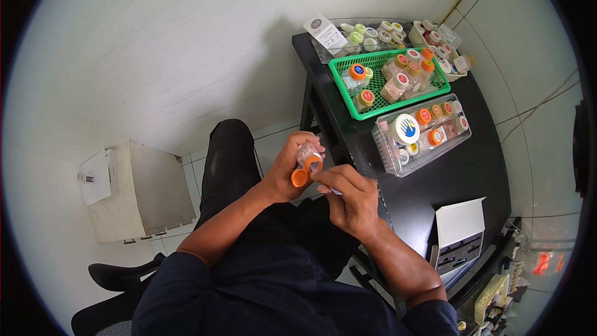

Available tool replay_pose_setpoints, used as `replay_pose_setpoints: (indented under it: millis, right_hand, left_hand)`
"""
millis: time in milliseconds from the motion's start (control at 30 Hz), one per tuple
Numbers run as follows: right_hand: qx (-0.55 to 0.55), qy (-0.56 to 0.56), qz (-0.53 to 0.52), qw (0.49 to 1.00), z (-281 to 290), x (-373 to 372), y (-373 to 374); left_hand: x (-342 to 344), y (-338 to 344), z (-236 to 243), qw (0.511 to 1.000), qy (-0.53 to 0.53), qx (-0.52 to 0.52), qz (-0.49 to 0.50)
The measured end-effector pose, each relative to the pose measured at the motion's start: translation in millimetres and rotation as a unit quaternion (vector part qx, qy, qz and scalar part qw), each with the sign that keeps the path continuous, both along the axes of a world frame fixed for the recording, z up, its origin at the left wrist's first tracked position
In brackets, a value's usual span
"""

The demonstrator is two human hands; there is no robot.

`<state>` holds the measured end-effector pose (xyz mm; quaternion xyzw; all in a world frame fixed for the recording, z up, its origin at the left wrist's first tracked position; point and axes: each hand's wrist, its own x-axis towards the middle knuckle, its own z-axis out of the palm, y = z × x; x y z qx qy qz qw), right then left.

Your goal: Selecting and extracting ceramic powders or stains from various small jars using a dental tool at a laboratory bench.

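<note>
In the lower middle, my left hand (283, 171) grips a small clear jar (308, 152) of pale pink contents, tilted toward me, its orange flip cap (300, 177) hanging open. My right hand (354, 205) is closed on a thin pale tool (334, 191), which it holds at the jar's mouth; the tool's exact kind is hard to make out. Both hands are above my lap, beside the black desk's left edge.
The black desk (460, 186) at the right bears a green basket (348, 112) of jars, a clear tray (392, 165) of jars, small containers (370, 43) behind them and an open pale case (460, 218). A beige box (112, 224) stands by the left wall.
</note>
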<state>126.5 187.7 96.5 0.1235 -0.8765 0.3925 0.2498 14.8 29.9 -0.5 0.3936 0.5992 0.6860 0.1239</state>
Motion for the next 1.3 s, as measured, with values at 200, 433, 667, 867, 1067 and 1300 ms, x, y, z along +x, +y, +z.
replay_pose_setpoints:
  millis: [200, 433, 667, 867, 1067, 1300]
  right_hand:
    - [-0.010, 0.021, -0.029, 0.999, 2.7, 2.2, -1.6]
    - [0.027, 0.012, 0.002, 1.000, -5.2, 0.2, -1.4]
    - [0.038, 0.026, -0.041, 0.998, -0.1, 3.2, -4.1]
    - [0.021, 0.013, -0.004, 1.000, 2.4, 3.7, 0.8]
    - [0.035, 0.068, -0.035, 0.996, 2.8, 1.0, -1.0]
    - [0.033, 0.015, -0.006, 0.999, -4.1, 2.9, 0.4]
  left_hand:
    - [-9.8, -2.6, 2.9, 0.996, 0.085, -0.031, -0.012]
    - [-1.1, -0.1, -8.0, 0.995, -0.098, 0.003, -0.004]
    - [1.9, 2.5, -4.2, 0.998, -0.051, -0.027, -0.011]
    - [1.0, 2.3, 8.4, 1.000, 0.021, -0.008, -0.003]
    - [-1.9, 2.9, 8.6, 1.000, 0.014, 0.005, -0.007]
    - [3.7, 0.9, 1.9, 0.995, -0.093, -0.003, -0.040]
